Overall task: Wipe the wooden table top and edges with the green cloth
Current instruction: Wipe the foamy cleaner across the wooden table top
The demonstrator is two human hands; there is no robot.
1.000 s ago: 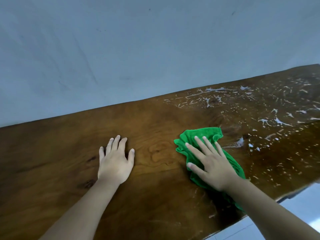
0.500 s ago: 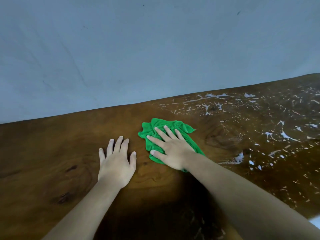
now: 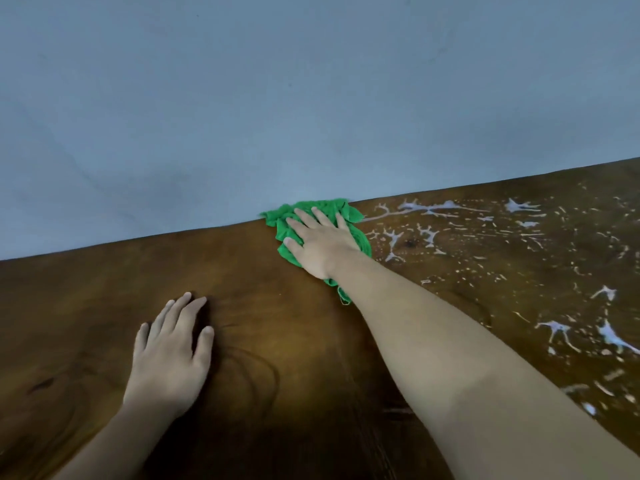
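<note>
A dark wooden table top [image 3: 270,327] fills the lower half of the view. The crumpled green cloth [image 3: 358,233] lies at the table's far edge, touching the wall. My right hand [image 3: 318,242] presses flat on the cloth, fingers spread, arm stretched far forward. My left hand [image 3: 171,355] rests palm down on the bare wood nearer to me, holding nothing. White streaks and droplets of foam [image 3: 426,233] cover the wood to the right of the cloth.
A plain blue-grey wall [image 3: 277,98] rises directly behind the table's far edge. More white splashes [image 3: 561,330] spread across the right side of the table. The wood left of the cloth looks dry and dark.
My right hand slid the cloth from the near right part of the table away from me and leftward to the far edge by the wall. My left hand stayed flat on the wood.
</note>
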